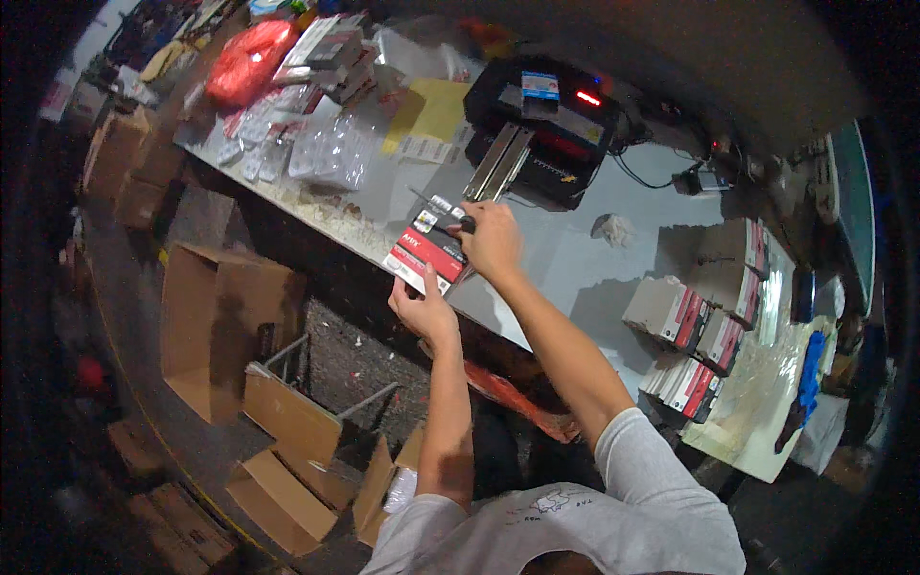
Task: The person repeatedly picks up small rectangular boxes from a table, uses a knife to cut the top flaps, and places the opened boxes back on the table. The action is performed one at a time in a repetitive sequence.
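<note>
Near the front edge of the table, my left hand (pixel 425 314) pinches the lower end of a flat red, black and white printed package (pixel 428 251), thumb on top. My right hand (pixel 493 240) is closed at the package's upper right side, around a small thing with a dark rounded end (pixel 468 224). A thin dark line pokes out beyond the package's top edge; whether it belongs to that thing I cannot tell. Just behind my right hand, a metal rail (pixel 500 163) juts from a black machine (pixel 543 125) with a lit red display.
Stacks of similar packages (pixel 678 312) stand on the right side of the table (pixel 599 273). Clear plastic pieces (pixel 333 151), a yellow sheet (pixel 422 110) and a red plastic bag (pixel 251 63) lie at the back left. Open cardboard boxes (pixel 216 326) stand on the floor at left.
</note>
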Motion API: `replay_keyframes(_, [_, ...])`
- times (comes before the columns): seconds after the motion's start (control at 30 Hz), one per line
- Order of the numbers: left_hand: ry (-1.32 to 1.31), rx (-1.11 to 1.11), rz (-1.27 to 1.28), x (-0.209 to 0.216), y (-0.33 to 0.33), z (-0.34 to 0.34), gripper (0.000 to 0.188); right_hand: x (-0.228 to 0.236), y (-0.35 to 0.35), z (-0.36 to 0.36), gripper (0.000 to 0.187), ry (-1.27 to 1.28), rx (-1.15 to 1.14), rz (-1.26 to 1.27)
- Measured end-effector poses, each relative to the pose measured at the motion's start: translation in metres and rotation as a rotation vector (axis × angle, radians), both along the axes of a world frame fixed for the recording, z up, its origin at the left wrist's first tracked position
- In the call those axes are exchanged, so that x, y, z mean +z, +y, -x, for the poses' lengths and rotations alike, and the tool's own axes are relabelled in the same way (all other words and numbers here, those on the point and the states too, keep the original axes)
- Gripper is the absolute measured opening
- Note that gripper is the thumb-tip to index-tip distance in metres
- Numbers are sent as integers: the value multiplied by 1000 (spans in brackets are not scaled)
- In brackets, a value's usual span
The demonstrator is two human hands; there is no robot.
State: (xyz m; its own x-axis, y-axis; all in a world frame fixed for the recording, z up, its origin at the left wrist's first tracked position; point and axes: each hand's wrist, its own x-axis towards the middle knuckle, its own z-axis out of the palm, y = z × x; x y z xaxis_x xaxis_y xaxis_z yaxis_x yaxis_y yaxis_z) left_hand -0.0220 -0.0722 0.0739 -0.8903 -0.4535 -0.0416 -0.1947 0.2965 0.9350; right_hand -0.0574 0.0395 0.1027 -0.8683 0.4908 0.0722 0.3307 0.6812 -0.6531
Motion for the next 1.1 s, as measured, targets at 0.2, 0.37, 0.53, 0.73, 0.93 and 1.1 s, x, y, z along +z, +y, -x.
replay_keyframes(0.2, [6, 27, -259, 9, -1, 5, 47, -2, 3, -3, 41, 112, -82, 142])
replay_keyframes(0.37, [378, -126, -445, 15, 3, -14, 41, -1, -3, -39, 34, 220, -226, 510])
replay_keyframes(0.53, [421, -517, -373, 7, 11, -67, 45, -11, 31, -137, 41, 400, -280, 950])
replay_keyframes(0.73, [270, -1070, -212, -67, 33, -104, 45, -79, 73, -245, 39, 328, -355, 823])
replay_keyframes(0.93, [55, -1141, -291, -129, 65, -110, 54, -137, 84, -271, 34, -41, -563, 857])
replay_keyframes(1.1, [274, -1194, -351, -139, 72, -112, 44, -144, 60, -276, 45, 357, -462, 912])
